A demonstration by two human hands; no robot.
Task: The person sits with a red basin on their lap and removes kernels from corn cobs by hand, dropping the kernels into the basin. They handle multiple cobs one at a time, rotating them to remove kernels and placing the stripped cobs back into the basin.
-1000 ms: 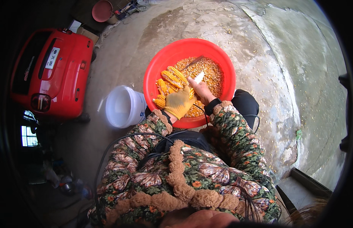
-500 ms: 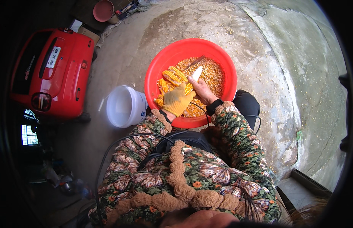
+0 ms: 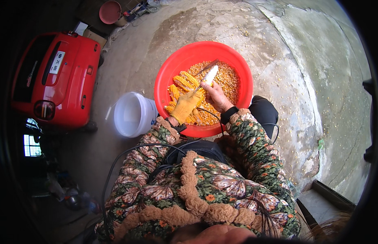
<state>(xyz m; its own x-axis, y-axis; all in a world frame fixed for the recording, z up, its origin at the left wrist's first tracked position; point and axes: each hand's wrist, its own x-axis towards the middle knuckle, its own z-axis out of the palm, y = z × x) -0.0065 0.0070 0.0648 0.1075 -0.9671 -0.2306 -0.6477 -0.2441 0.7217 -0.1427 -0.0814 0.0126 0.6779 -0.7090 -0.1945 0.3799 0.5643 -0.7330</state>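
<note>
A corn cob [image 3: 211,76] is held over a wide red basin [image 3: 164,73]. Its far end is bare and white, while yellow kernels still cover the near part. My right hand [image 3: 218,99], ungloved, grips the cob from the right with the thumb along it. My left hand [image 3: 185,106], in a yellow work glove, closes on the cob's near, kerneled part; its fingertips are partly hidden. Loose corn kernels [image 3: 228,81] fill much of the basin. Several whole yellow ears of corn [image 3: 183,82] lie at its left side, next to the glove. A brown strip [image 3: 208,70] leans among the kernels.
A white plastic bucket [image 3: 130,116] stands left of the basin. Farther left is a red car [image 3: 75,77]. A pink-red bowl [image 3: 110,12] sits at the back left. Scattered kernels dot the concrete floor [image 3: 278,77]. A black cable [image 3: 115,160] crosses my left sleeve.
My gloved left hand has moved slightly up and right along the cob. The cob's white end reaches a little farther out, and my right hand has barely shifted.
</note>
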